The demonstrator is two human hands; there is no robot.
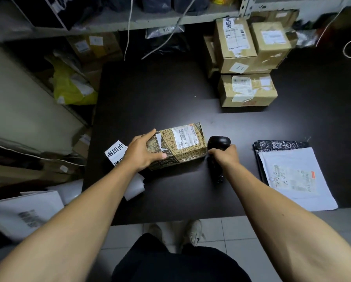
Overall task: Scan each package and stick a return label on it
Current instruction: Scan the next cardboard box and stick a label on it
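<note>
Brown printed-tape package (178, 146) lies mid dark desk (160, 94), shipping label (183, 137) facing up. My left hand (143, 151) grips its left end, thumb and fingers curled over edges. My right hand (224, 154) clamped on black barcode scanner (218, 143), head just beside package's right end; touching or not, I can't tell. Return label strip (115, 151) left of package, partly under left wrist. White mailer (294, 178) at right; cardboard boxes (248, 58) stacked far right.

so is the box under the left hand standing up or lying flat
Lying flat: the box rests on a long side on the table, shipping label facing up.
</note>
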